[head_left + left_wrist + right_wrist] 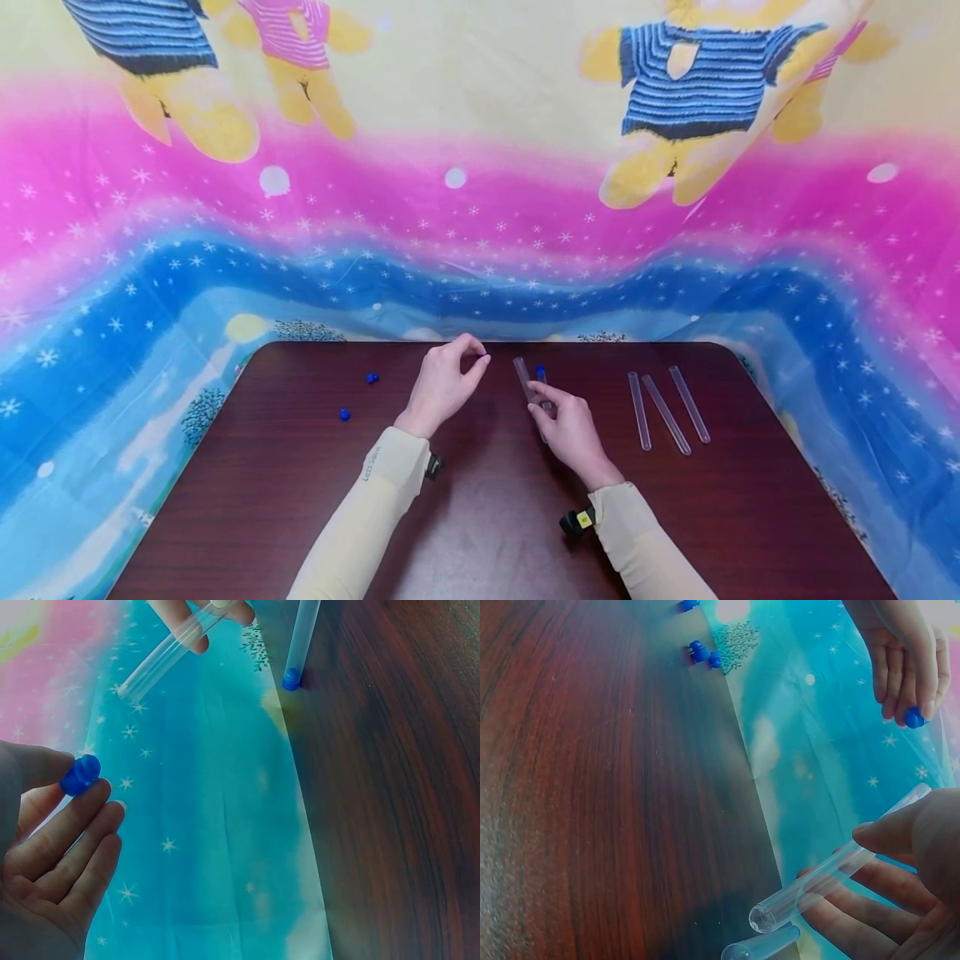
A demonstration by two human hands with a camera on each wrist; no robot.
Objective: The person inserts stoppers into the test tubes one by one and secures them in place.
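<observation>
Between thumb and fingertips my left hand (444,382) pinches a small blue cap (80,775), which the right wrist view also shows. My right hand (572,429) holds a clear test tube (814,891) at a slant, thumb on one side and fingers on the other. The two hands are apart, with the cap near but not touching the tube. Close by my right hand lies another test tube (304,634) with a blue cap in its end; in the head view that hand partly hides it.
Loose blue caps (344,414) lie on the dark wooden table (480,517) to the left. Three clear test tubes (666,414) lie on the right side. A patterned cloth (465,217) hangs behind the table's far edge.
</observation>
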